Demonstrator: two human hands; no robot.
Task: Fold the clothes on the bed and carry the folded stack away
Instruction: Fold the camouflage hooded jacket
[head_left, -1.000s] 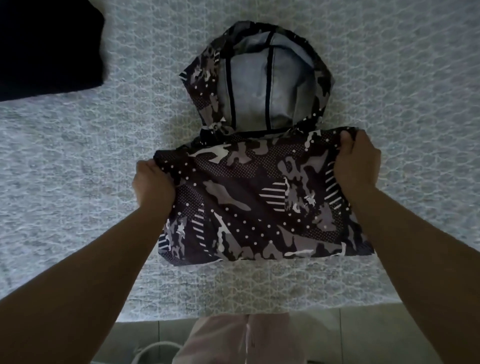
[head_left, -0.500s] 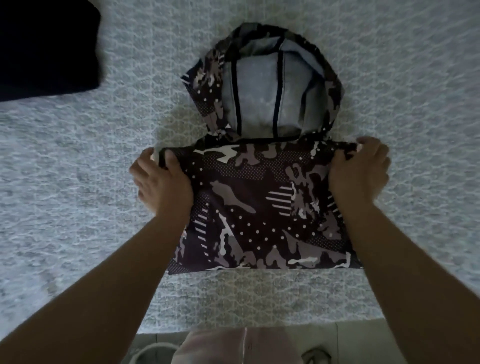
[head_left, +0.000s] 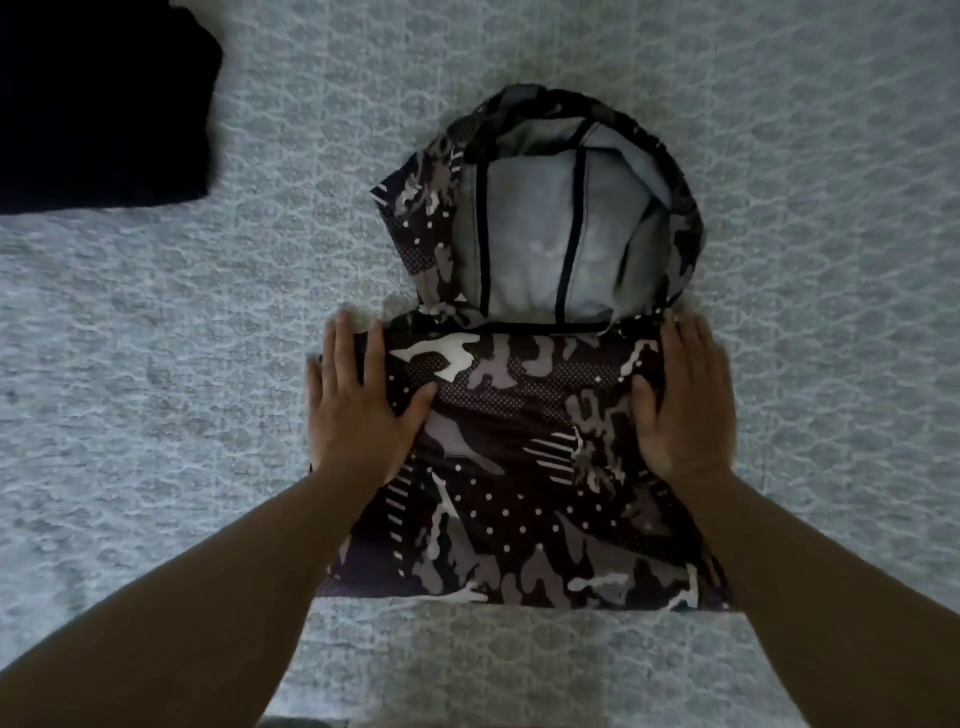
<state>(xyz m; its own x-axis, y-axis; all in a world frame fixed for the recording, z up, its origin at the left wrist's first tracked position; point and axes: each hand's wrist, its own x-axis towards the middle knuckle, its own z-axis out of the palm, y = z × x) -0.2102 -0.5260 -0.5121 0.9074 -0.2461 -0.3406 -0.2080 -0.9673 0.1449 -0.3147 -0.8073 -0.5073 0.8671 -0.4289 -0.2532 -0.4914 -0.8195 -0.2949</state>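
Camo hoodie (head_left: 519, 467) edges pressed by flat hands.

Camouflage hooded jackets (head_left: 524, 467): one, folded
Dark folded garments (head_left: 98, 104): one, far left corner
Hands: two, left hand (head_left: 358, 410), right hand (head_left: 685, 410)
Bedspreads (head_left: 156, 364): one

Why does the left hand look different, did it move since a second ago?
Yes. The left hand slid from the camo jacket's left edge up onto it, toward the hood, and now presses flat there.
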